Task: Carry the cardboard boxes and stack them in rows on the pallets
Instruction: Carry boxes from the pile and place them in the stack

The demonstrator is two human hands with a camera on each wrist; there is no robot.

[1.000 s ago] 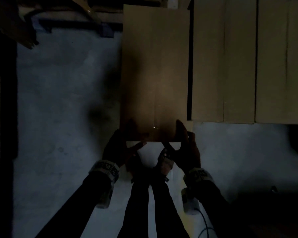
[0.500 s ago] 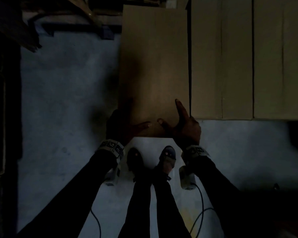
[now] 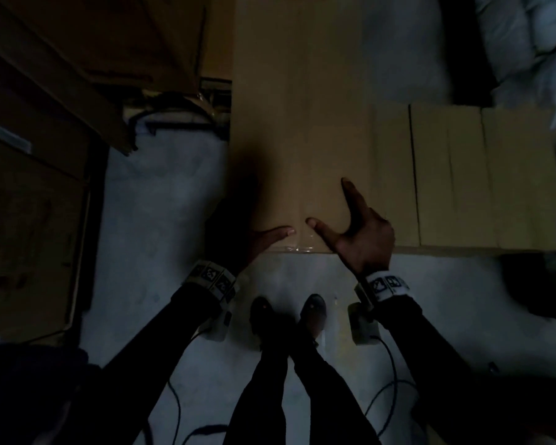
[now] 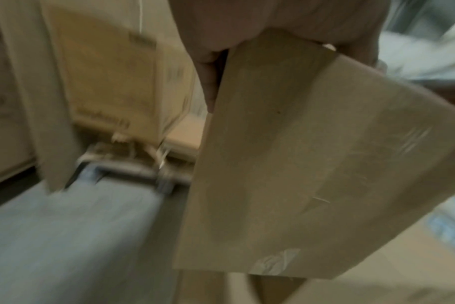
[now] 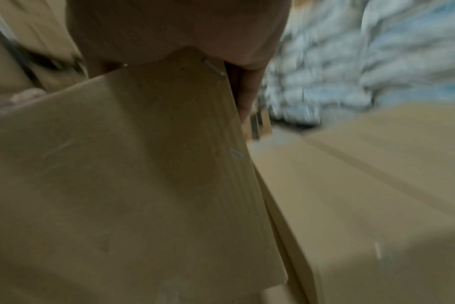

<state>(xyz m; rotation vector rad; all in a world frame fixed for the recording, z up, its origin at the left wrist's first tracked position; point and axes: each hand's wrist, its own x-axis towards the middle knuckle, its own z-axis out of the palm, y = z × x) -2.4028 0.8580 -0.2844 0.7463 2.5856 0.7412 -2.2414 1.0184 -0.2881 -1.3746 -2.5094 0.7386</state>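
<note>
- The cardboard box [image 3: 299, 123] lies flat, its long right side against the row of stacked boxes [image 3: 463, 175], near ends about flush; it looks seated or very nearly so.
- Left hand [image 3: 264, 236]: thumb on the top face, the rest of the hand wrapped round the near left corner. The left wrist view shows fingers [image 4: 210, 82] running along the side edge, curled round the corner.
- Right hand [image 3: 360, 232]: thumb and one finger spread on the top face at the near right corner; the right wrist view shows fingers [image 5: 244, 98] tucked down between this box and its neighbour.
- Progress, as judged: this box placed but not released; hands have yet to let go.
- Count: one box in hand; two, perhaps three, box tops visible in the row, seams hard to read in the dim light. Pallet not visible under them.
- More cartons [image 3: 77, 75] stand to the left, number unclear.
</note>
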